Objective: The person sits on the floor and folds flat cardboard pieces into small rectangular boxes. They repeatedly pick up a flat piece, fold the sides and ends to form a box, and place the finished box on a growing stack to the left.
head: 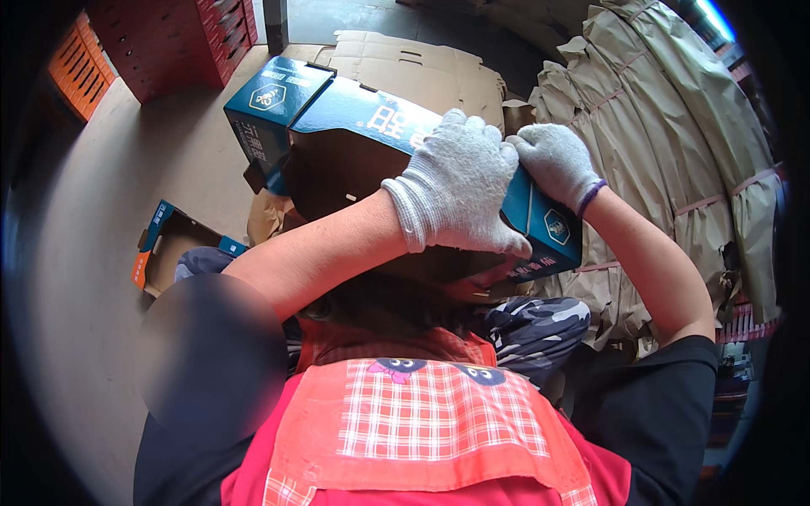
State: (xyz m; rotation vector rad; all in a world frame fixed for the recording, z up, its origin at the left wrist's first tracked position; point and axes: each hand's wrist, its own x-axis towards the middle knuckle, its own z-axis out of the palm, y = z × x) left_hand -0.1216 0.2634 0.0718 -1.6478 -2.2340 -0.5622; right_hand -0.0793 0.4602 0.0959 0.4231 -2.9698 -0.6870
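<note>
A teal printed cardboard box (259,107) lies tilted in front of me, with its brown inside facing my body. My left hand (465,177), in a light grey knit glove, lies across the long printed wall near its right end. Its fingers reach over the far edge and its thumb is spread toward the right end panel. My right hand (554,158), gloved with a purple cuff edge, has its fingers curled at the box's far right corner, touching or nearly touching my left fingers. The fingertips of my right hand are partly hidden.
A smaller teal and orange cardboard tray (180,246) rests on the concrete floor (82,284) at left. Flattened cardboard sheets (411,63) lie beyond the box. Bundles wrapped in brown paper (658,133) fill the right side. Red stacked boxes (158,44) stand at the far left.
</note>
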